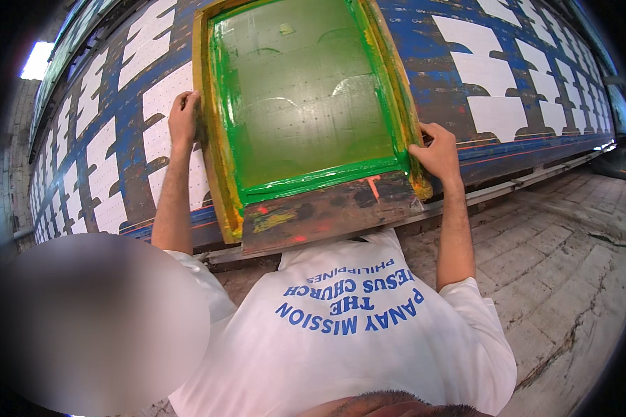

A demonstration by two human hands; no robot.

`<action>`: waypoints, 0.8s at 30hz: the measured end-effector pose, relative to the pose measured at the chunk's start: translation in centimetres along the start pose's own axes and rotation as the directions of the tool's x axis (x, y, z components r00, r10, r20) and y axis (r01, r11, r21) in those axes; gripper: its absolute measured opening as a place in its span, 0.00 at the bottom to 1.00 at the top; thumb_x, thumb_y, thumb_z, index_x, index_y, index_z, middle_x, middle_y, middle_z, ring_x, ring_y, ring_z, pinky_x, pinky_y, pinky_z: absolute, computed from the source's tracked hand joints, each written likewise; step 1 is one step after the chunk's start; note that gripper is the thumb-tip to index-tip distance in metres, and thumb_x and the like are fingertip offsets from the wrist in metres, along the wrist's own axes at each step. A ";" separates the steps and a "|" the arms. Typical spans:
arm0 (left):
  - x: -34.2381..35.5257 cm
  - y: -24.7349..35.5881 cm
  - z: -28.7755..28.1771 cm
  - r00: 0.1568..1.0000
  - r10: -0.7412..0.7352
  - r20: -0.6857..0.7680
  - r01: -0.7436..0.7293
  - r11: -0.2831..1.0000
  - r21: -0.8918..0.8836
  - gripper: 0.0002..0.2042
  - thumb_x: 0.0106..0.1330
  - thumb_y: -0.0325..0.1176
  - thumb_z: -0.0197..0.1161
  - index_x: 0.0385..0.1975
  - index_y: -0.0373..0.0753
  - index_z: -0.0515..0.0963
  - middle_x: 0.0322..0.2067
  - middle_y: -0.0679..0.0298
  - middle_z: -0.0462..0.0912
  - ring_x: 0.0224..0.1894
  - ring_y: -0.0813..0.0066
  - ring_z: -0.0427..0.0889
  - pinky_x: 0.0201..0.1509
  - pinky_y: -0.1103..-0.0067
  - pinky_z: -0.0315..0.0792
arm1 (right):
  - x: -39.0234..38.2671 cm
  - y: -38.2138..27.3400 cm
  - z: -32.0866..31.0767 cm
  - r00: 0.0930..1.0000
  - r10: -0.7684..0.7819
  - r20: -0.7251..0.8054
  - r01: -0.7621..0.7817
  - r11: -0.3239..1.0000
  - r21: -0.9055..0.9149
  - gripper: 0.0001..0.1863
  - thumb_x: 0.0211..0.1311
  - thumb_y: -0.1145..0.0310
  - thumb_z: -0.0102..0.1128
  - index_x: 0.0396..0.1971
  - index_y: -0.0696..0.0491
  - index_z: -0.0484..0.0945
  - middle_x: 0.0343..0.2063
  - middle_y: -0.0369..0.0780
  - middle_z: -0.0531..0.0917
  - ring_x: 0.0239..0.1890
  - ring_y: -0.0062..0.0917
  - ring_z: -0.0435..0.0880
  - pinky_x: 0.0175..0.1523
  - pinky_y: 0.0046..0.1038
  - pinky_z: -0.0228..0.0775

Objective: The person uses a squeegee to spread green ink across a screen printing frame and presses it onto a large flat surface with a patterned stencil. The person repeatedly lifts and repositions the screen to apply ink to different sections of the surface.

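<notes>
A wooden screen-printing frame (320, 176), smeared with green and yellow, lies tilted over the table in front of me. Its greenish mesh (306, 139) is see-through, and pale curved shapes show beneath it. My left hand (183, 119) has its fingers closed on the left wooden side. On the opposite side, my right hand (438, 149) pinches the frame near its lower right corner. A brown, paint-stained board (327, 214) forms the near end. Fingertips of both hands are partly hidden against the wood.
Rows of white cut pieces (490, 76) lie on a long blue and dark table (424, 90), left and right of the frame. A metal rail (515, 186) runs along its near edge. Below is a brick floor (556, 257). A blurred round patch covers the lower left.
</notes>
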State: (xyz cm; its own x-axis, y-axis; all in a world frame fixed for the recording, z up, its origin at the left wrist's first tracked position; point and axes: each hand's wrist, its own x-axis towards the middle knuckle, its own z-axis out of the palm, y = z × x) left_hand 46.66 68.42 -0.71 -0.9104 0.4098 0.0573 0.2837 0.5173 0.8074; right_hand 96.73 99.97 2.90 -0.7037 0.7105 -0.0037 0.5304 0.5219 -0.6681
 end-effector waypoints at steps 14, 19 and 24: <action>-5.1 4.1 8.0 0.991 0.035 -0.126 -0.004 0.971 0.238 0.25 0.68 0.55 0.68 0.54 0.42 0.83 0.49 0.54 0.89 0.53 0.55 0.87 0.59 0.66 0.76 | -1.0 8.7 -4.6 0.998 0.015 0.068 -0.022 0.995 0.100 0.29 0.54 0.70 0.69 0.59 0.56 0.83 0.36 0.43 0.82 0.37 0.29 0.84 0.41 0.31 0.79; -5.0 4.3 9.4 0.994 -0.055 -0.092 0.084 0.935 0.345 0.27 0.71 0.58 0.60 0.57 0.42 0.80 0.50 0.50 0.88 0.54 0.50 0.86 0.61 0.63 0.76 | -1.6 9.0 -4.1 0.994 0.070 0.088 -0.082 0.987 0.141 0.25 0.61 0.65 0.73 0.59 0.56 0.83 0.45 0.46 0.85 0.44 0.34 0.87 0.52 0.33 0.81; -5.0 5.1 9.8 0.992 -0.053 -0.118 0.096 0.911 0.401 0.29 0.77 0.55 0.42 0.61 0.40 0.77 0.55 0.41 0.84 0.58 0.38 0.82 0.64 0.55 0.73 | -4.4 5.2 -3.1 0.969 -0.149 -0.198 0.164 0.985 0.058 0.21 0.65 0.65 0.73 0.55 0.57 0.85 0.55 0.48 0.85 0.54 0.39 0.86 0.57 0.36 0.79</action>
State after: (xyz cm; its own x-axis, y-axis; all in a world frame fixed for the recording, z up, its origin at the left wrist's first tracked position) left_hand 55.65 76.34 -2.59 -0.9533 0.2903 0.0836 0.2916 0.8120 0.5057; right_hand 104.08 101.01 1.79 -0.6675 0.7037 0.2432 0.3795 0.6026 -0.7020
